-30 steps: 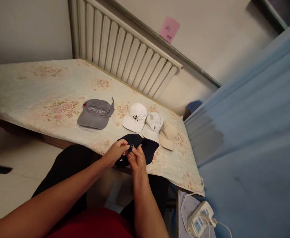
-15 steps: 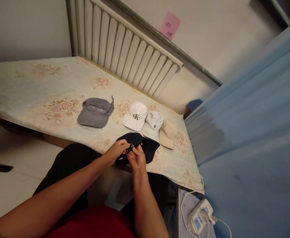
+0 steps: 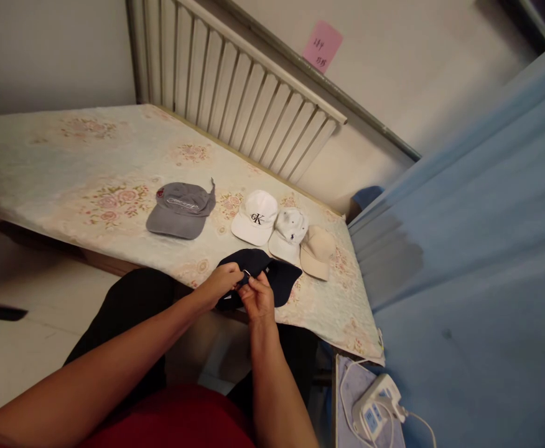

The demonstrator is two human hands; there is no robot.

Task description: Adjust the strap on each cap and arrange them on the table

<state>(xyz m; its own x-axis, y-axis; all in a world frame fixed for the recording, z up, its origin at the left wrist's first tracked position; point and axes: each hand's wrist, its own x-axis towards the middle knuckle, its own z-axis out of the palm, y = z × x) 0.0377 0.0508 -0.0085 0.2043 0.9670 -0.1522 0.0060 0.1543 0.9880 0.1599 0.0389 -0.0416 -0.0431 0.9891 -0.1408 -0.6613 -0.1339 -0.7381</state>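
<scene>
A dark navy baseball cap (image 3: 284,281) lies at the near edge of the bed, its brim toward the right. My left hand (image 3: 228,278) is closed on the cap's back strap, just left of a small metal buckle (image 3: 246,274). From the other side, my right hand (image 3: 258,297) pinches the strap by the buckle. My fingers partly hide the strap. Beyond the dark cap sit a white cap with black letters (image 3: 255,219), a white cap with a small dark emblem (image 3: 289,234) and a beige cap (image 3: 318,252). Farther left rests a grey cap (image 3: 181,210).
The bed has a flowered cover (image 3: 137,162). A radiator (image 3: 235,87) stands along its far side, beneath a pink note (image 3: 322,46). A blue curtain (image 3: 478,249) hangs at the right. Below it, a white power strip (image 3: 376,407) with cables lies on a small stand.
Both hands stay at the strap, with only a slight shift of the fingers around the buckle. The view has moved very slightly; the other caps lie as before.
</scene>
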